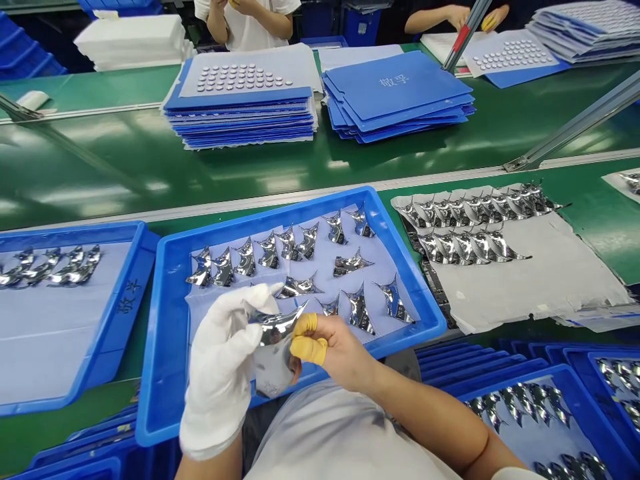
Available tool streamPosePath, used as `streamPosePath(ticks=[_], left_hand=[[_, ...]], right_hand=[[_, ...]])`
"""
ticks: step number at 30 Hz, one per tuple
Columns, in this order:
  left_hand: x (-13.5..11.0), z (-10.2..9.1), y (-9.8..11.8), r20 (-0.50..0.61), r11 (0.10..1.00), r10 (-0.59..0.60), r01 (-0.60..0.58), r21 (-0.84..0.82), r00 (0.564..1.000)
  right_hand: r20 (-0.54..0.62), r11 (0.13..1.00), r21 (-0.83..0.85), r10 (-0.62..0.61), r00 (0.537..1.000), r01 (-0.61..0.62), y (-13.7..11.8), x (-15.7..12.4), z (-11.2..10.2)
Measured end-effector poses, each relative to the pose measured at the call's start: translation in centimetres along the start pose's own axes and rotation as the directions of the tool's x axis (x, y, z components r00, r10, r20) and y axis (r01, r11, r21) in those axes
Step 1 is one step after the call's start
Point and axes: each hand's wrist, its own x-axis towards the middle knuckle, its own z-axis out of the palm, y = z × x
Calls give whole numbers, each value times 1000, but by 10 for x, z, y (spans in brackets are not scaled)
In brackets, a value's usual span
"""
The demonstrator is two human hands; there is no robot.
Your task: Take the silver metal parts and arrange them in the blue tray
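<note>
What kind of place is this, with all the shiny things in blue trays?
This looks like a factory. There is a long green conveyor belt, blue trays holding rows of shiny metal pieces, and a left hand in a white glove holding one piece.

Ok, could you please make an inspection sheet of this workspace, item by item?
Surface: green conveyor belt with pale metal rail.
Job's things: shiny curved chrome metal piece in both hands; similar pieces in blue plastic tray.
Clutter: stacked blue plastic folders on the belt.
Grippers: white-gloved left hand; right hand with yellow finger cots.
Cables: nothing seen.
Surroundings: one co-worker, another co-worker across the belt; another blue tray.
</note>
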Motion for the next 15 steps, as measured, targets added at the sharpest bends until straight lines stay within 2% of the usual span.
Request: streamPosePath(ticks=[3,5,7,9,11,13,15], left_hand=[[-1,-4,2,79,965,254,-258,38,964],[-2,-6,2,146,936,338,-348,49,930],[-3,-7,3,177,923,369,-382,46,912],[-5,-9,3,160,938,328,-341,62,931],[-5,-12,2,100,968,227,-236,84,969],[-4,-14,1,45,987,137,-140,79,990],[-2,-15,0,20,994,97,-98,51,995]], right_hand=[[-10,997,-61,-52,999,52,3,4,-5],[-6,992,-106,-63,998,62,4,7,-8],[2,984,-155,-84,996,83,4,8,-10],[13,961,-241,-140,990,139,3,7,-11],[48,892,-381,-242,969,242,-1,4,-11],[119,769,-529,-352,929,359,-6,0,-9],[187,650,-618,-424,886,441,-11,-4,-7]])
